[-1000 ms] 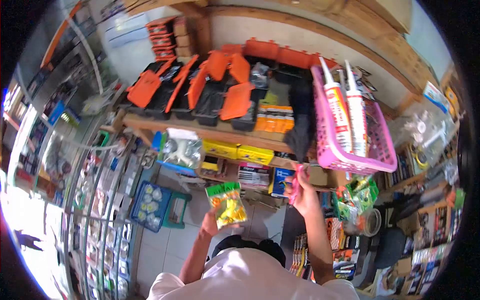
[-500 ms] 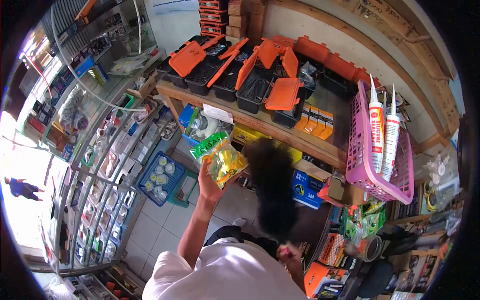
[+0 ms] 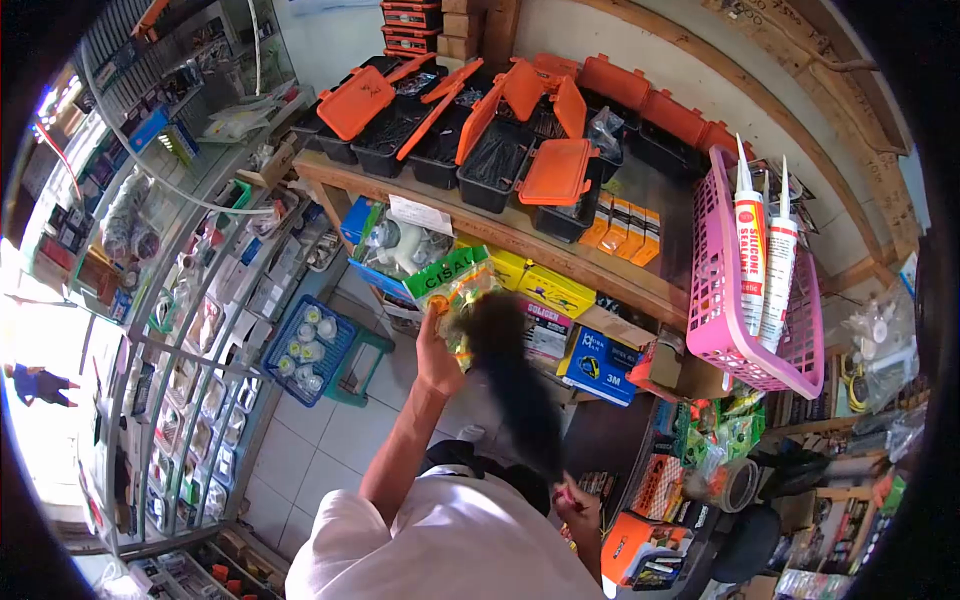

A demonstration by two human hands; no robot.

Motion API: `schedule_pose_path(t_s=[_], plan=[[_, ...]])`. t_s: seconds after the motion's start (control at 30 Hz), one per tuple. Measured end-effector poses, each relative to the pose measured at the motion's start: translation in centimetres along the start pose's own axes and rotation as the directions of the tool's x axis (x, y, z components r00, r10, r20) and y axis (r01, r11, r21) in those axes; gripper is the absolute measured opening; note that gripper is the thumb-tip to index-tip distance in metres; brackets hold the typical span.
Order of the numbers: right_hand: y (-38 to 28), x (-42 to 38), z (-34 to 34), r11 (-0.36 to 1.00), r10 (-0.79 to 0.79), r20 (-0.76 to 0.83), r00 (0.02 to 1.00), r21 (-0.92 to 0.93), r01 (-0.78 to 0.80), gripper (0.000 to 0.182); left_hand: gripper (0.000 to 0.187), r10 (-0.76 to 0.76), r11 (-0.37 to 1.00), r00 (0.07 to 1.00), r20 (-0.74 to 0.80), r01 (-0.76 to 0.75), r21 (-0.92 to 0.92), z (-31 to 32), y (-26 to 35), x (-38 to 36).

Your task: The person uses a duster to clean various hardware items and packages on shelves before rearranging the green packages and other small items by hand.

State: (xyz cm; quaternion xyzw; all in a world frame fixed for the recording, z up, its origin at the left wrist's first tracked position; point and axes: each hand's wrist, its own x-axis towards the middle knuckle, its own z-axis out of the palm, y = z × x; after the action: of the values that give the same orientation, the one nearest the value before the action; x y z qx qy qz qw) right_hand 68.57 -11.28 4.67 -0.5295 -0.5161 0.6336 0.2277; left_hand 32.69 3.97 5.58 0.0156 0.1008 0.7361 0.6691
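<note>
My left hand is wrapped round the lower left side of a clear plastic packet with a green header and yellow contents. It holds the packet up in front of the wooden table. My right hand, low and near my body, grips the reddish handle of a dark feather duster. The duster slants up to the left, blurred by motion, and its fluffy tip overlaps the packet's right side, hiding part of it.
On the wooden table stand several black bins with orange lids. A pink basket holding sealant tubes sits at its right end. Below stand boxes, including a blue one. Left, a blue crate stands near glass shelves.
The feather duster has swung up and left, so its tip now overlaps the packet. My left hand and the packet sit slightly lower to the right, and the view has shifted a little.
</note>
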Motion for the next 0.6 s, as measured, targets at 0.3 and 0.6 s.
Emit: schedule_pose_path(t_s=[0.3,0.6], plan=[[0.9,2.1,-0.3,0.994,-0.096,0.069,0.993,0.051,0.093,0.052,0.053,0.018,0.996,0.967,0.255,0.006,-0.091,0.0,0.8,-1.4],[-3.8,5.0,3.1,0.98,-0.185,0.056,0.981,-0.066,0.189,0.047,0.045,-0.002,0.971,1.0,-0.031,0.01,0.238,-2.3,1.8,-3.1]])
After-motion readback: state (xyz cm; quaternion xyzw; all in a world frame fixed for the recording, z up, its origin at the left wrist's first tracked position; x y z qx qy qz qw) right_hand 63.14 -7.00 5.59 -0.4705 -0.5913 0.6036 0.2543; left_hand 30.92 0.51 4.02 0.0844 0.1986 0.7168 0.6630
